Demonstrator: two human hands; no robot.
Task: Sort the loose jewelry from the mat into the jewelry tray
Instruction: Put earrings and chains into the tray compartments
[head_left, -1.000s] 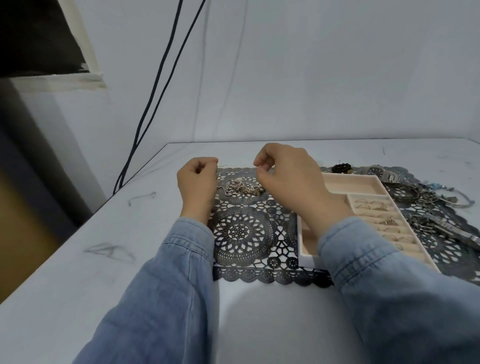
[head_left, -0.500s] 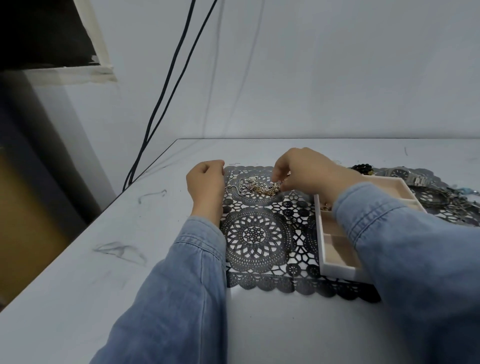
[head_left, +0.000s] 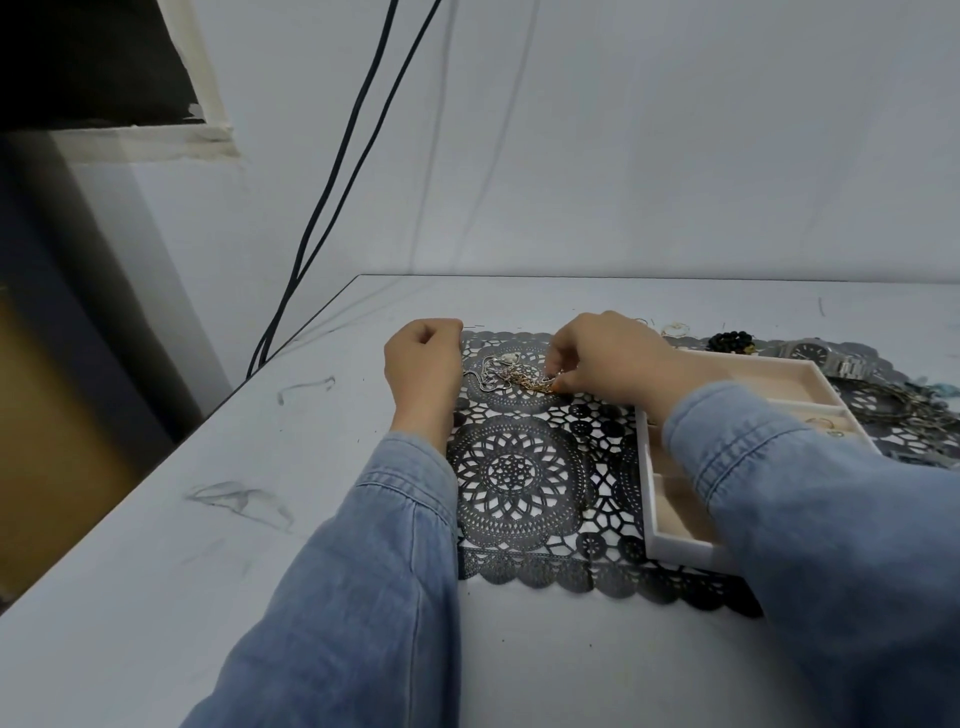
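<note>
A pale table (head_left: 260, 519) carries a black lace mat (head_left: 519, 478) lying under and between both hands. The white jewelry tray (head_left: 675, 548) sits on the mat under the right forearm, behind the wrist. The right hand (head_left: 608, 358) has its fingertips pinched on a tangle of chains (head_left: 511, 376) that spreads leftward from it. The left hand (head_left: 423, 364) is curled into a fist just left of the tangle; whether it grips a strand cannot be told. A wristwatch (head_left: 813, 353) and a black bead bracelet (head_left: 730, 341) lie beyond the right hand.
</note>
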